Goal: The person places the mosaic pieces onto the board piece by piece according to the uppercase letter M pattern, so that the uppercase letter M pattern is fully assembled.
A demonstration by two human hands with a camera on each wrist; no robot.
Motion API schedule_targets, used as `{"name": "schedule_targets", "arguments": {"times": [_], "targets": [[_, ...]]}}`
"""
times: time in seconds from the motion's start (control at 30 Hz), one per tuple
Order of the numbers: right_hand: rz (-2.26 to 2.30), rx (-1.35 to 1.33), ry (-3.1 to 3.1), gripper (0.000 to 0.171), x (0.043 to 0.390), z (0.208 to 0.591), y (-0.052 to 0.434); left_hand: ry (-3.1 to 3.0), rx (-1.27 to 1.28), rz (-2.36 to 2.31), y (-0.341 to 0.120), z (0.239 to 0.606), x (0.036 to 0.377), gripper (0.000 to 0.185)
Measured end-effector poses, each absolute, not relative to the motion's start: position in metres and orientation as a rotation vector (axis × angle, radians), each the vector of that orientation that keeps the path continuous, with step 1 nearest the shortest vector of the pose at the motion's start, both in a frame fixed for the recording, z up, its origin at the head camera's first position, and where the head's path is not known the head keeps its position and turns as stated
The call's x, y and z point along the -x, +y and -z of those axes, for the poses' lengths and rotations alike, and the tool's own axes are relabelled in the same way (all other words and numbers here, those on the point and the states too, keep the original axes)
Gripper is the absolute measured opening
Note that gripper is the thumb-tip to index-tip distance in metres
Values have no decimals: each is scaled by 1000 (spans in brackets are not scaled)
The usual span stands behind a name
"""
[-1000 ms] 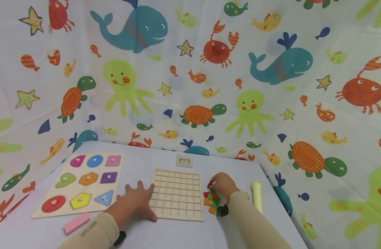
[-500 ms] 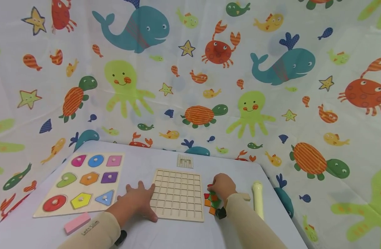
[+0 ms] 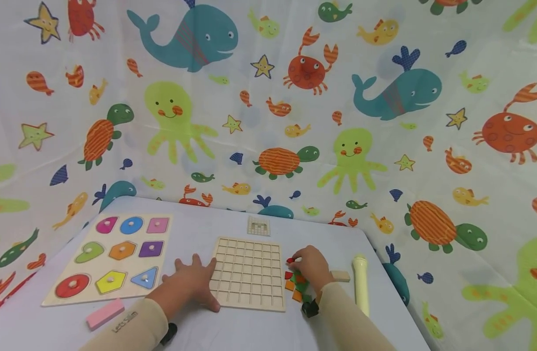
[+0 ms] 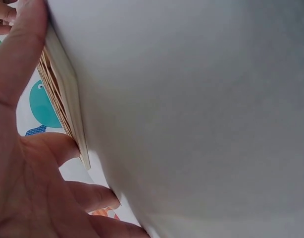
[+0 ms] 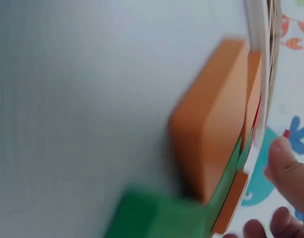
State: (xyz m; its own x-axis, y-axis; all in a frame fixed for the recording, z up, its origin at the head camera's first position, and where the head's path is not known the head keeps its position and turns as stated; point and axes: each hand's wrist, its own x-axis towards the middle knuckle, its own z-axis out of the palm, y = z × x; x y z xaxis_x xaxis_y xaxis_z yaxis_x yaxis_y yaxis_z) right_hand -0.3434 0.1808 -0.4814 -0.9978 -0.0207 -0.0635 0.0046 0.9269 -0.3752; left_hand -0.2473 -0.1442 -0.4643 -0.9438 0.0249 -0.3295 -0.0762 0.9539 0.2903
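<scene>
A pale wooden grid board lies flat on the white table. My left hand rests flat on the table, fingers spread, its thumb side against the board's left edge. To the right of the board lies a small pile of red, orange and green blocks. My right hand hovers over the pile with curled fingers and pinches a small red block. In the right wrist view an orange block and a green block fill the frame, blurred.
A shape puzzle board with coloured knob pieces lies at the left. A pink block sits near the front edge. A small grid card lies behind the board. A cream cylinder and a small wooden block lie at the right.
My right hand has shifted slightly left and away over the block pile, uncovering the small wooden block by the wrist. The left hand stays put.
</scene>
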Motion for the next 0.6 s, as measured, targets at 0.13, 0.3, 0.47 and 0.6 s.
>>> {"name": "schedule_targets", "arguments": {"times": [0.13,0.3,0.47,0.6], "targets": [[590,146,3084,28,339,483,172,2781,36,-429,-144,466,247,134],[665,249,3092,28,333,475,155,2776,35,-427,-145,467,247,133],[745,276,3073,29,328,470,136,2776,36,-432,-146,468,247,135],[804,254,3008,29,326,469,121,2776,42,-445,-147,471,249,137]]}}
